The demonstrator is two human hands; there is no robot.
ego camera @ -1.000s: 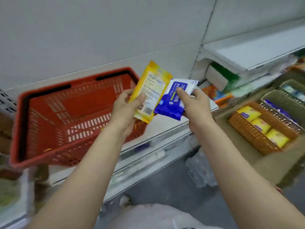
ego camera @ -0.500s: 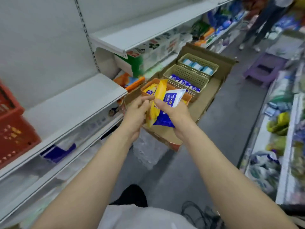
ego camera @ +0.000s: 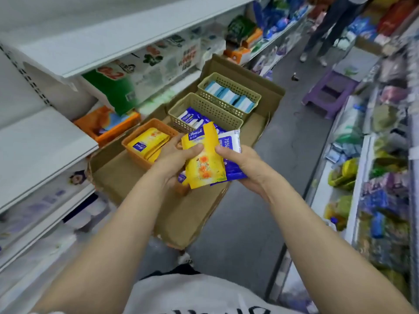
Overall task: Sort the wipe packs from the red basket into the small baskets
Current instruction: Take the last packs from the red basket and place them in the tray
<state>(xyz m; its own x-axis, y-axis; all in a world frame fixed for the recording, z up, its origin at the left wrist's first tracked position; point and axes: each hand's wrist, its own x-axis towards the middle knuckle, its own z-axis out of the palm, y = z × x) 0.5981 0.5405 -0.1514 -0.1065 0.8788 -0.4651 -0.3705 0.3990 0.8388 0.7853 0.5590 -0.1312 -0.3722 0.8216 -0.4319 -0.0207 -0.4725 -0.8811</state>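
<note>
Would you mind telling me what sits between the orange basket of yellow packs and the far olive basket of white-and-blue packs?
In the head view, an olive perforated plastic basket holding blue-and-white wipe packs sits between them.

Both arms forward; left hand [ego camera: 175, 158], right hand [ego camera: 243, 165] gripping, apparently thumbs up.

free: bare cardboard tray floor [ego camera: 127, 175] near | blocked: orange basket [ego camera: 136, 141] full; shelf [ego camera: 45, 141] overhangs left
</note>
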